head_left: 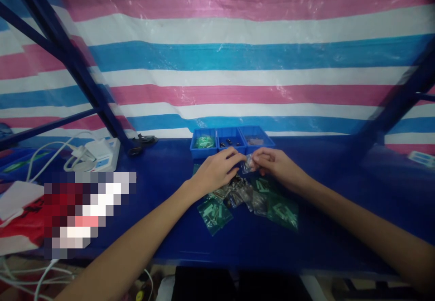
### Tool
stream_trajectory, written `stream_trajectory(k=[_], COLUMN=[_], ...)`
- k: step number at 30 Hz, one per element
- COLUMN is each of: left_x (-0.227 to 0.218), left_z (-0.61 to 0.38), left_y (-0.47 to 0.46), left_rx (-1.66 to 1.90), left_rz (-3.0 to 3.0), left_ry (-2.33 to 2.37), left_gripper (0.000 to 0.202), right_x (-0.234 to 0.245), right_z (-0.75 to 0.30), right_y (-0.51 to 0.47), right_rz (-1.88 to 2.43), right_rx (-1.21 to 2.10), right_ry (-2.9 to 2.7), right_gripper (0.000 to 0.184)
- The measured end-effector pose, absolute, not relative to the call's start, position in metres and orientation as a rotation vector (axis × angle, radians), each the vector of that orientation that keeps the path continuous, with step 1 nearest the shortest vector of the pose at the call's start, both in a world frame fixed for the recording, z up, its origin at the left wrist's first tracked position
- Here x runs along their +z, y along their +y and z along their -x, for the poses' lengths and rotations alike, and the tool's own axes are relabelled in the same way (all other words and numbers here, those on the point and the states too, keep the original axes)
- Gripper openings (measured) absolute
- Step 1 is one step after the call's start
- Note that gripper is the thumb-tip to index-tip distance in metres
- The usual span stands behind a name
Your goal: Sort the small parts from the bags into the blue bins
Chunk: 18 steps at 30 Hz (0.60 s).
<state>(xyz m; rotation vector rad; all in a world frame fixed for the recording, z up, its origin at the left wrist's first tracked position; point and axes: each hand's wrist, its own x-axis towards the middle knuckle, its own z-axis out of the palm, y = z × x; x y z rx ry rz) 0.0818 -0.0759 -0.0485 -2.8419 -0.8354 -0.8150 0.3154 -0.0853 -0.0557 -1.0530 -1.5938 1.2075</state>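
My right hand (272, 162) is closed, its fingers pinching a small clear plastic bag (248, 165) in front of the blue bins. Left of it, my left hand (220, 167) hovers over the pile with thumb and fingers apart, a fingertip close to the bag's edge; whether they touch is unclear. Beneath both hands lies a heap of clear bags (239, 192) with small metal-looking parts. Around it are green-tinted bags, one at the front left (215, 214) and one at the right (282, 212), each with pale slim pieces inside. My left hand hides some of the heap.
Three joined blue bins (231, 143) stand at the table's back, holding green bags, small dark parts and clear bags. A white power strip (110, 156) with cables and a red-and-white bag (20, 224) lie on the left. Blue frame posts rise at both sides before a striped sheet.
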Motion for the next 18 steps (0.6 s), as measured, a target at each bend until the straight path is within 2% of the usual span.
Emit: stream_trajectory(k=[9, 15, 18], left_x=[-0.046, -0.045, -0.043], left_z=[-0.082, -0.084, -0.084], left_y=[-0.079, -0.08, -0.08], left_rx=[-0.88, -0.89, -0.953], left_rz=[2.776, 2.766, 2.766], left_ry=[-0.814, -0.827, -0.862], left_gripper=[0.018, 0.022, 0.02], right_x=[-0.053, -0.048, -0.048], right_z=[-0.312, -0.308, -0.305], right_y=[-0.087, -0.09, -0.094], right_rz=[1.039, 1.127, 1.14], right_rx=[1.23, 1.108, 0.955], right_ry=[-1.61, -1.63, -1.694], right_gripper=[0.031, 0.039, 0.036])
